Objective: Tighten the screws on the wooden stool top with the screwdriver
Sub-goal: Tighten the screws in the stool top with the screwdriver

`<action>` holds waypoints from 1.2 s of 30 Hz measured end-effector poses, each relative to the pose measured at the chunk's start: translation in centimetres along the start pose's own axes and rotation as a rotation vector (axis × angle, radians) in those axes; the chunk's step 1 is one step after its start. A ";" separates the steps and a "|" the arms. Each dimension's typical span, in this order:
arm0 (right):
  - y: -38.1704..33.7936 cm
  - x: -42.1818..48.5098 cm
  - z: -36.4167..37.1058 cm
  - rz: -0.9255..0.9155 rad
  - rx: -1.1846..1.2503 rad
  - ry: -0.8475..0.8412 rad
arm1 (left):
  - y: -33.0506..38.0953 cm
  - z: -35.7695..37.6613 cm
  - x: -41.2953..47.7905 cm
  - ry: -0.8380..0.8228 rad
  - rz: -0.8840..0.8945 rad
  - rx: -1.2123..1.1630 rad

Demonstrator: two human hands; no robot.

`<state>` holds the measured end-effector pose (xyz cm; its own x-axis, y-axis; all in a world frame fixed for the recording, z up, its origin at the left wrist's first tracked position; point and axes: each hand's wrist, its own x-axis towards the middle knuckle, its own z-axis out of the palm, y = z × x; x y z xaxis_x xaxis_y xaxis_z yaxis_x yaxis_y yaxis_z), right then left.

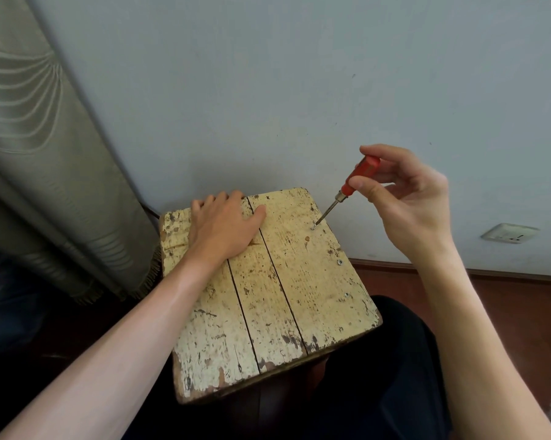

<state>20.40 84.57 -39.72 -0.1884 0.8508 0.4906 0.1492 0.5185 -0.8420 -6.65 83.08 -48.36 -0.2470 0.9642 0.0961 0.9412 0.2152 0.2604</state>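
Stool top (315, 296) is seen low in the middle of the view, set close to a pale wall (268, 90) and just beside a grey curtain (45, 154) on its left. It is built of three planks, divided by two dark seams, and its yellowish paint is worn and flaked, most of all along the near edge.

Three bright screws are counted in the right plank, in a line near its right edge: one far (313, 228), one in the middle (340, 262) and one nearer (346, 294). A fourth small mark nearer the front corner cannot be told for certain.

One screwdriver (347, 188), with a red handle and a thin metal shaft, is held tilted, its handle leaning up and to the right. Its tip is set on the far screw. The handle is pinched by the right hand (407, 198) between thumb and curled fingers, with the hand raised off the wood.

The left hand (225, 228) is laid palm down on the far part of the left and middle planks. Its fingers are stretched out and nothing is grasped; the fingertips reach the far edge and the thumb is spread toward the right plank.

One wall socket (509, 233) is seen low on the right, above a red-brown floor (506, 296). Dark trousers (379, 360) are seen below the stool.
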 end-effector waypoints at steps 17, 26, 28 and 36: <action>0.2 0.1 -1.4 0.013 0.070 -0.104 | -0.1 0.0 0.0 0.001 0.001 0.000; 0.0 -0.1 0.6 0.005 0.007 0.082 | 0.0 -0.1 -0.1 0.005 0.001 -0.011; 0.1 -0.2 0.4 -0.012 -0.023 0.051 | 0.0 -0.2 -0.1 -0.001 -0.002 -0.010; 0.3 0.1 -0.7 0.000 0.065 -0.127 | 0.1 -0.3 -0.2 0.002 0.004 -0.007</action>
<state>21.11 84.88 -39.74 -0.3100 0.8312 0.4615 0.0873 0.5082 -0.8568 -6.52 82.83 -48.08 -0.2438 0.9648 0.0986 0.9404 0.2103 0.2672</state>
